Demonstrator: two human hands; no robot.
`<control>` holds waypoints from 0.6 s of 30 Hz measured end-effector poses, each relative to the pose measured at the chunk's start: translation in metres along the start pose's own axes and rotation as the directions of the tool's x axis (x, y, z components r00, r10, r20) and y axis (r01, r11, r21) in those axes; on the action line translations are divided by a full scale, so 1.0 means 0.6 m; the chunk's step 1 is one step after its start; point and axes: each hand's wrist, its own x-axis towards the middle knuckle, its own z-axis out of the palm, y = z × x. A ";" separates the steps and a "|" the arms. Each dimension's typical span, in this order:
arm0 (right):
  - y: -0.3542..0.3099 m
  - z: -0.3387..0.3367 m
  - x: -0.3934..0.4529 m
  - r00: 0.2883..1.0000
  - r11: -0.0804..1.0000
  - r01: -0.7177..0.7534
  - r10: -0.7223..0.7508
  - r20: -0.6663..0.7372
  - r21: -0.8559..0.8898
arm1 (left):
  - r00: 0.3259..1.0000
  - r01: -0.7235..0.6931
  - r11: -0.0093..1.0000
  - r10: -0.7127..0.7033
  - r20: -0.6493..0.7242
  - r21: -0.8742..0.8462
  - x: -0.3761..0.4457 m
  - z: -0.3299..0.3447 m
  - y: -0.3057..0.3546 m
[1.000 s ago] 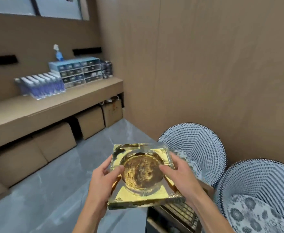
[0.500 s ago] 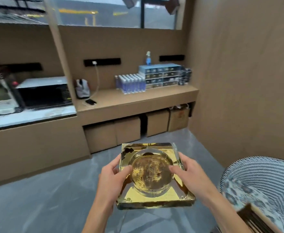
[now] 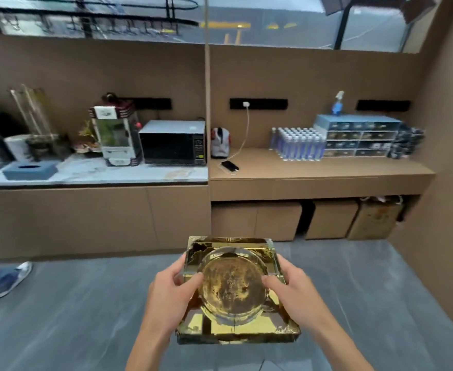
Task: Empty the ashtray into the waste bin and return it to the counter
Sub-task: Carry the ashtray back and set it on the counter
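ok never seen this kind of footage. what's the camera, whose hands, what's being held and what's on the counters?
There is no robot here. A person wears one wide-angle camera on the head, looking forward and down, so the picture is their own view.

The left hand and right hand each have a grip on one side of a square, gold-tinted glass ashtray, held level above the grey floor. Its round bowl is stained brown; no loose ash or butts show.

Ahead is a counter along the wall. Its wooden right part carries a phone on a charging cable, a block of water bottles, a blue drawer unit and a spray bottle. The paler left part carries a microwave, a popcorn machine and a tissue box. No waste bin is in view. Someone else's shoe shows at far left.
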 end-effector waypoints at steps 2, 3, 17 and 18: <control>-0.014 0.035 0.045 0.999 0.999 0.025 -0.024 0.025 -0.030 | 1.000 -0.005 1.000 0.005 -0.029 0.015 0.032 -0.029 -0.013; -0.022 0.051 0.068 0.998 0.998 0.041 -0.039 0.043 -0.044 | 0.999 -0.006 1.000 0.007 -0.043 0.013 0.049 -0.042 -0.016; -0.113 0.213 0.506 0.982 0.998 0.062 -0.058 0.182 -0.019 | 0.989 0.081 0.997 -0.079 -0.129 0.015 0.419 -0.157 -0.037; -0.122 0.222 0.539 0.982 0.998 0.059 -0.053 0.182 -0.029 | 0.988 0.091 0.996 -0.089 -0.126 0.010 0.447 -0.165 -0.034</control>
